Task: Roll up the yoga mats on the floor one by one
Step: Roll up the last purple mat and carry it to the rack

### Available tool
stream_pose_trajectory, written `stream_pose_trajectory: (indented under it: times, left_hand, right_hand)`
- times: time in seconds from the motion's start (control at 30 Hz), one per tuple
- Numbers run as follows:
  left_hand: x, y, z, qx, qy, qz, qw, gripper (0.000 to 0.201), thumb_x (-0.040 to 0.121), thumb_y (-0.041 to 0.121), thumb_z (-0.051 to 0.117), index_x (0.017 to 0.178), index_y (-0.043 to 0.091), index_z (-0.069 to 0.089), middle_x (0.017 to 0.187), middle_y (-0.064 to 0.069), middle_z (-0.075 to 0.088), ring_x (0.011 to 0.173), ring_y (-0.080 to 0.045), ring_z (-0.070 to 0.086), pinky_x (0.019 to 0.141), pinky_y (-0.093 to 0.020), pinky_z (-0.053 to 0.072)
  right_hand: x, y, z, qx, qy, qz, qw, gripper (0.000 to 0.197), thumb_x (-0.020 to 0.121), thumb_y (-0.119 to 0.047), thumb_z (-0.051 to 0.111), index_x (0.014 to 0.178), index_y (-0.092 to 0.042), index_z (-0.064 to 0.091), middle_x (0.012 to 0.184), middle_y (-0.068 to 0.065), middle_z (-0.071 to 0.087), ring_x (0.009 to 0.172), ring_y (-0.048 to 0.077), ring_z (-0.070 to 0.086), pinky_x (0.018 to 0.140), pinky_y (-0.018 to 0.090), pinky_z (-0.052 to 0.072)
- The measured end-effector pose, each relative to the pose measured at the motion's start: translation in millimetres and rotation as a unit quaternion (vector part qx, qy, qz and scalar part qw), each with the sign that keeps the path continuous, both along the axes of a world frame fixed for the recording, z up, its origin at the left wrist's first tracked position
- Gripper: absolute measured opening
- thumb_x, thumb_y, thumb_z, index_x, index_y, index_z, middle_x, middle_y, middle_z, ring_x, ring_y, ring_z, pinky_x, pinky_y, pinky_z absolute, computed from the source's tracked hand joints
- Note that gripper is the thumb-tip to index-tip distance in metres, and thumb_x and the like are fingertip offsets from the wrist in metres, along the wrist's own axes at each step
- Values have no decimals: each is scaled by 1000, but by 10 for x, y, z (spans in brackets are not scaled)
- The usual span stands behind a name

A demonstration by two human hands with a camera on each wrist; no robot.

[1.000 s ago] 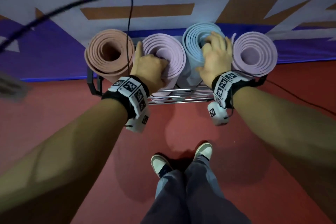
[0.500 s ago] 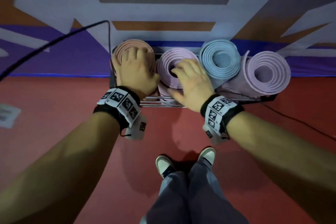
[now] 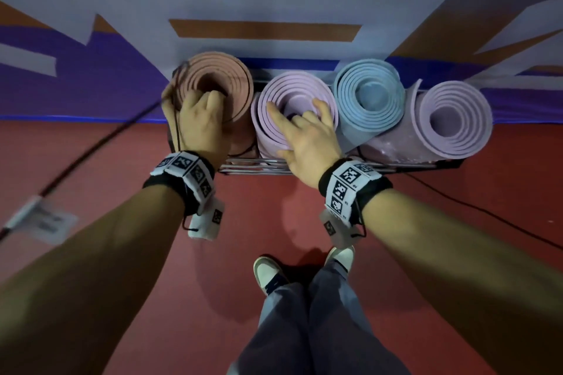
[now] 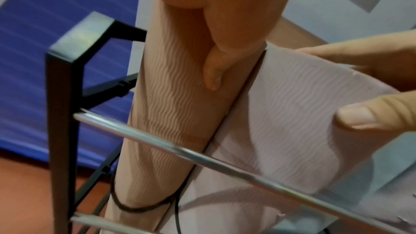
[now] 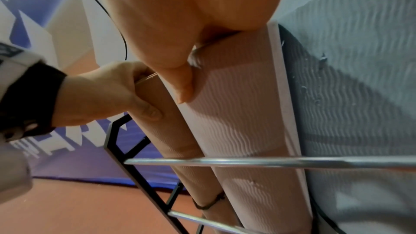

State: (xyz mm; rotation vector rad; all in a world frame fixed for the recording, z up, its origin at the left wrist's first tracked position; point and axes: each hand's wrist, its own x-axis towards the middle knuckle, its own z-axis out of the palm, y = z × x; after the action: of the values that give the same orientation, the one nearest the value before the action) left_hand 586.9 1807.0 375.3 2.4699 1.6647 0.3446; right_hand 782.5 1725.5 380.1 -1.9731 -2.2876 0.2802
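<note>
Four rolled yoga mats stand on end in a metal rack (image 3: pixel 304 166) against the wall, on a red floor (image 3: pixel 106 161): a peach mat (image 3: pixel 231 76), a lilac mat (image 3: pixel 292 85) touching it, a blue mat (image 3: pixel 370 91), and a second lilac mat (image 3: pixel 451 113) leaning at the right. The left hand (image 3: pixel 198 122) grips the top of the peach mat, fingers hooked into its hollow core and thumb pressed on the ribbed outside. The right hand (image 3: pixel 304 137) lies on the lilac mat's top, fingers curled over the spiral edge, thumb on its side. The foam looks light, soft and grippy, likely to spring loose; holding rim and core together seems safest.
</note>
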Motion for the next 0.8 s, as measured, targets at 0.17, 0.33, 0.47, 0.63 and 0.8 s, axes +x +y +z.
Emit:
stream_pose_trajectory:
  times: [0.17, 0.33, 0.47, 0.63, 0.8]
  left_hand:
    - [119, 101, 90, -92, 59, 28, 994, 62, 65, 49, 32, 104, 6, 55, 100, -12, 62, 109, -38, 50, 117, -65, 10]
    - [290, 193, 324, -170, 1, 98, 981, 67, 72, 57, 50, 118, 7, 50, 122, -15, 58, 127, -37, 45, 118, -62, 6]
    - [645, 106, 476, -138, -90, 141, 976, 75, 81, 55, 66, 141, 16, 44, 145, -15, 43, 135, -37, 37, 111, -50, 21]
    - [1011, -131, 171, -176, 56, 83, 979, 87, 79, 55, 63, 155, 35, 26, 168, -13, -1, 152, -43, -5, 115, -72, 1]
    - [939, -167, 111, -159, 62, 80, 982, 95, 75, 44, 63, 158, 35, 17, 168, -14, -3, 153, -40, -5, 116, -70, -1]
  right_hand:
    - [-21, 77, -19, -25, 19, -10, 999, 82, 83, -31, 68, 155, -20, 31, 86, 4, 62, 95, 31, 57, 119, 46, 5]
    - [276, 81, 195, -31, 198, -17, 980, 59, 92, -35, 61, 144, -11, 50, 123, 14, 63, 121, 34, 52, 116, 46, 26]
    - [1036, -66, 369, 49, 80, -178, 979, 58, 89, -33, 60, 142, -13, 50, 144, 18, 47, 134, 40, 40, 115, 54, 28]
    - [1616, -395, 196, -84, -51, -298, 950, 70, 96, -59, 43, 157, -32, 21, 166, 10, 7, 152, 34, -1, 119, 62, 8]
    - [1543, -408, 62, -74, -54, -294, 951, 69, 97, -61, 30, 157, -31, 18, 167, 8, 0, 153, 32, -6, 119, 62, 6]
